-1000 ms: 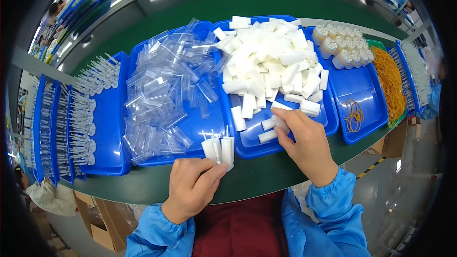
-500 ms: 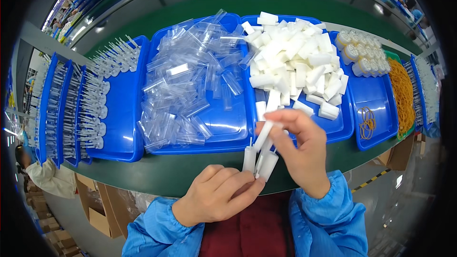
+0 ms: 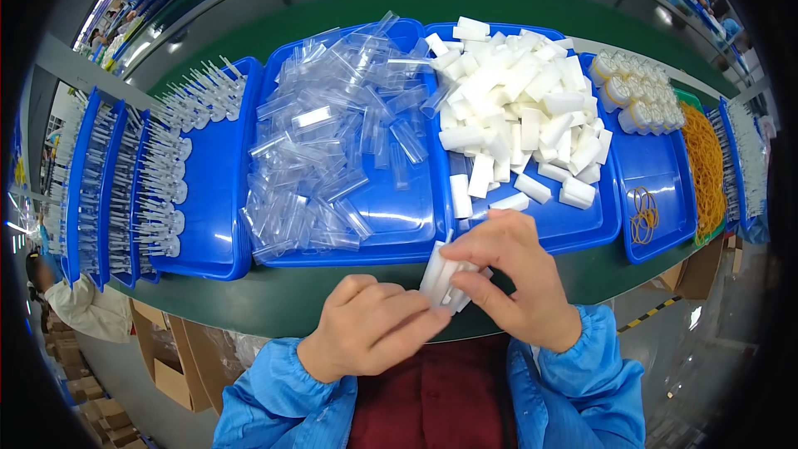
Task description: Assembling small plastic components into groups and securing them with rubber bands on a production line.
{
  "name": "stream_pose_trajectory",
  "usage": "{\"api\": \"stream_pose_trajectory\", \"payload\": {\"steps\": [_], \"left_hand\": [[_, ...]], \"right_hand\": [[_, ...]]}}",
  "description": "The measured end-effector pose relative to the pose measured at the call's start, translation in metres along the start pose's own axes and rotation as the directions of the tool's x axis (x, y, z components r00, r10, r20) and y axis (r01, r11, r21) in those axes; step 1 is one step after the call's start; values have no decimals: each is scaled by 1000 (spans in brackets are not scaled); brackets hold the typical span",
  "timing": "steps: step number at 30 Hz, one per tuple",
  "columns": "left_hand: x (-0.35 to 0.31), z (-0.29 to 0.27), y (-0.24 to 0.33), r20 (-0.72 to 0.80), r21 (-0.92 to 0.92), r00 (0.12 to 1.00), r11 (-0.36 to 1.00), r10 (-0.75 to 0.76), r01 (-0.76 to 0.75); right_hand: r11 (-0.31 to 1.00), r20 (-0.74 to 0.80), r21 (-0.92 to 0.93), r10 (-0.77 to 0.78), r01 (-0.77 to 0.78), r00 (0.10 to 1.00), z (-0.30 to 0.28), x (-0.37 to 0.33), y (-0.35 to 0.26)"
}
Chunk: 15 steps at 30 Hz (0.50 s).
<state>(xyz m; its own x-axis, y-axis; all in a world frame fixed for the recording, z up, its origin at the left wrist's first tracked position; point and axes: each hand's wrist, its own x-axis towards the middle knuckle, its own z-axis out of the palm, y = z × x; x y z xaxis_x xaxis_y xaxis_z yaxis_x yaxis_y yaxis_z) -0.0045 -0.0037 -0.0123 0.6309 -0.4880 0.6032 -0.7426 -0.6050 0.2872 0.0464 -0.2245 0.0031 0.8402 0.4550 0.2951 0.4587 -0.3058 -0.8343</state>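
Near the front edge of the bench, my left hand (image 3: 363, 328) has its fingers closed on the lower end of a small bundle of white foam blocks (image 3: 438, 279). A thin stem pokes up from the bundle's top, while its base is hidden by my fingers. From the right, my right hand (image 3: 517, 276) pinches a foam block against the bundle with thumb and fingers. Just beyond, a heap of loose white foam blocks (image 3: 544, 100) fills much of a blue tray (image 3: 582, 231).
Clear plastic sleeves (image 3: 320, 133) lie in another blue tray (image 3: 399, 237). At the left, white stemmed parts (image 3: 164, 191) stand in trays. Rubber bands (image 3: 644, 214) and yellowish-white round parts (image 3: 640, 96) share a tray at the right, beside a pile of orange bands (image 3: 702, 166).
My right hand has come down and lowered its foam block from above the bundle to against it. The bundle now leans and my left hand still holds its lower end.
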Motion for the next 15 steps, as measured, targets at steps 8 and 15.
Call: {"api": "stream_pose_trajectory", "payload": {"steps": [8, 15], "left_hand": [[-2, 11, -2, -150, -154, 977, 980, -151, 128], [2, 10, 18, 189, -760, 799, 430, -571, 487]], "right_hand": [[990, -63, -28, -138, 136, 988, 4, -6, 8], [989, -125, 61, -125, 134, 984, 8, -21, 14]]}}
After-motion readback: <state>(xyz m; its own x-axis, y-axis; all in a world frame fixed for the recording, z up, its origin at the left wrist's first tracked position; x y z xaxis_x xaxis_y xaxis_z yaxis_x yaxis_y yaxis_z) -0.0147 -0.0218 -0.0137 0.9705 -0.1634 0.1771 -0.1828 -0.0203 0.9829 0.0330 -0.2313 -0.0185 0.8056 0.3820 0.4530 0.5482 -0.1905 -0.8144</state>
